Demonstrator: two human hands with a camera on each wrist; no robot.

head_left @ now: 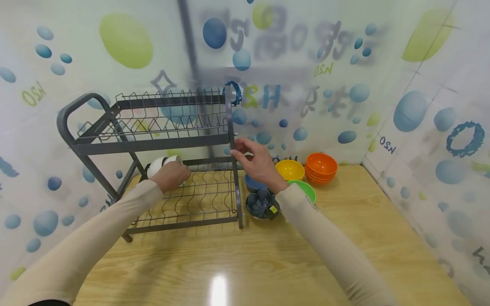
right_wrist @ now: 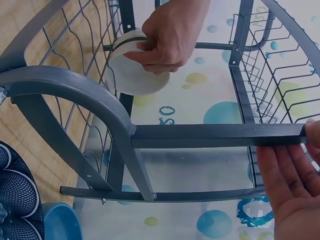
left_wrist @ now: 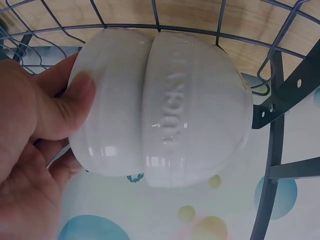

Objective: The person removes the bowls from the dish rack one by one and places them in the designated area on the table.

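Two white bowls stand on edge, side by side, on the lower tier of a dark grey dish rack (head_left: 153,145). My left hand (head_left: 172,176) grips the nearer white bowl (left_wrist: 112,115), thumb on its outside wall. Against it leans the other white bowl (left_wrist: 200,105), which has raised lettering. At the rack's right end, my right hand (head_left: 260,165) holds the upright post, with fingers (right_wrist: 282,170) on one side and the thumb on the other.
Right of the rack are a blue bowl (head_left: 254,183), a dark patterned bowl set with a tag (head_left: 262,205), a yellow bowl (head_left: 289,170), a green bowl (head_left: 304,190) and stacked orange bowls (head_left: 321,165). All stand on a wooden table (head_left: 214,259) against patterned walls.
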